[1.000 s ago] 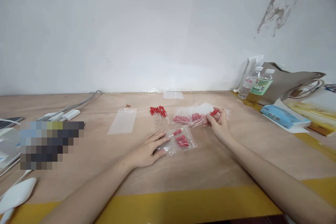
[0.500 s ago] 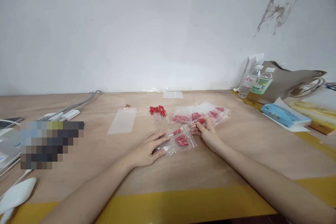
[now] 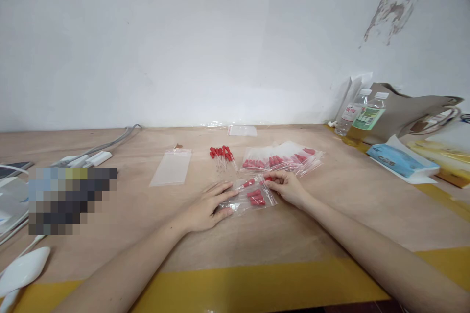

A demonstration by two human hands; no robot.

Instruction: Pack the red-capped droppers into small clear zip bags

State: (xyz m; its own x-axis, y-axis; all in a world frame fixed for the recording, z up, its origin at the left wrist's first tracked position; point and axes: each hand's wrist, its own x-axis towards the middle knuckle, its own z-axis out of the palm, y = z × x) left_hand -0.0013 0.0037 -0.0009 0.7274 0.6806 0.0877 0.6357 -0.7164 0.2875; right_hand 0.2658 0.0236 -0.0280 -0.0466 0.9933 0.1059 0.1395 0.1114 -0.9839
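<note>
My left hand [image 3: 208, 208] lies flat with fingers apart on the left end of a clear zip bag [image 3: 235, 209], pressing it to the table. Several droppers with red rubber bulbs [image 3: 256, 197] show through the plastic. At the bag's right end, my right hand [image 3: 288, 187] pinches another dropper [image 3: 269, 179] by its red bulb; its thin tube appears to be inside the bag, though I cannot see it clearly. Behind the bag is a bunch of loose red-bulbed droppers [image 3: 222, 152]. Filled bags [image 3: 284, 156] of droppers overlap just beyond my right hand.
An empty zip bag [image 3: 171, 168] lies left of the loose droppers, another [image 3: 242, 130] by the wall. Two bottles [image 3: 368, 116], a grey bag [image 3: 400, 112] and a blue tissue pack [image 3: 402, 160] are at right. Cables [image 3: 110, 141] and a white device [image 3: 25, 270] lie left.
My right hand has moved left and slightly down, bringing the dropper into the bag's right end. My left hand stays on the bag.
</note>
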